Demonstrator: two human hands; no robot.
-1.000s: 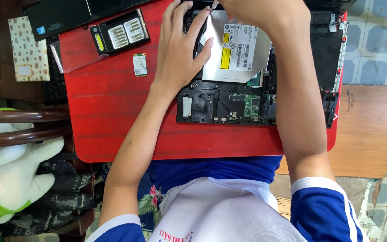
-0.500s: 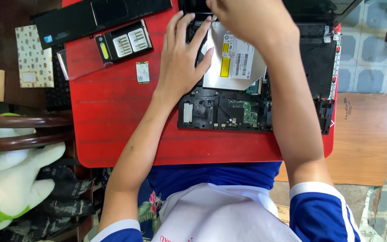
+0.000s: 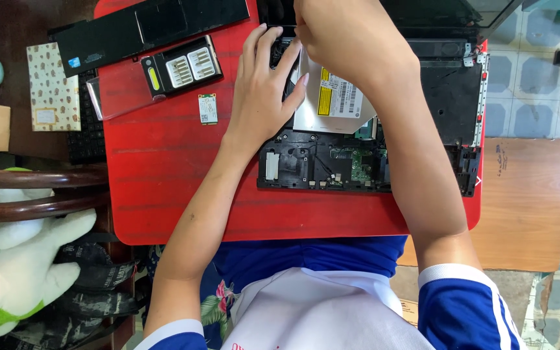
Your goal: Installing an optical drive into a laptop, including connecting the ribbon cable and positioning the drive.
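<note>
Left hand (image 3: 264,97): lies flat, palm down, fingers spread and loosely open, on the near left corner of the laptop base; the fingertips reach over the edge of the optical drive, the thumb rests against the drive's side. It grips nothing.
Right hand (image 3: 351,39): curled, fingers bent in and pinched together at the far edge of the drive, near the left fingertips; whether it holds anything between them cannot be told, since the back of the hand hides them.
Optical drive (image 3: 335,100): silver, flat, with a white and yellow label; it sits in the opened laptop base, partly under both hands.
Laptop base (image 3: 332,162): black, cover off, green board showing; it lies on the right half of the desk, under the right forearm.
Desk (image 3: 163,168): red, small, in front of the person.
Battery (image 3: 179,68): black, with a yellow mark, on the desk left of the left hand.
Card (image 3: 208,108): small green board, just beside the left wrist, apart from it.
Panel (image 3: 150,26): long black cover at the desk's far left corner.
Plush toy (image 3: 14,266): white and green, off the desk at lower left.
</note>
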